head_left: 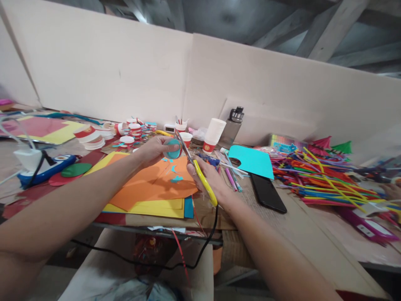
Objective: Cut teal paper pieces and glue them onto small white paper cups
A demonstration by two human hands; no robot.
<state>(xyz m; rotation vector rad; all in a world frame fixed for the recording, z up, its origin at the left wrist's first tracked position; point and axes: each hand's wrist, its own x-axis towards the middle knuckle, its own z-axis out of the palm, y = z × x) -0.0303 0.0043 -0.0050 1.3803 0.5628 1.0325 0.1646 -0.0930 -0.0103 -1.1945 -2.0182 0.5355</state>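
Between the thumb and fingers of my left hand (pixel 154 149) is a small round piece of turquoise paper (pixel 173 149). My right hand (pixel 208 177) grips yellow-handled scissors (pixel 202 177), whose blades point up and away, just right of the turquoise piece. Whether the blades touch the paper I cannot tell. Beneath both hands lies an orange paper sheet (pixel 140 184) over yellow sheets (pixel 150 209), with turquoise scraps (pixel 177 179) scattered on it. A turquoise sheet (pixel 253 161) with a rounded notch cut from its left edge lies to the right.
A black phone (pixel 267 194), markers (pixel 231 179) and a pile of coloured pipe cleaners (pixel 322 177) lie rightward. Stacked paper cups (pixel 214 133) and a grey bottle (pixel 232 127) stand at the back. Leftward are a blue power strip (pixel 46 171) and cut cups (pixel 90 138).
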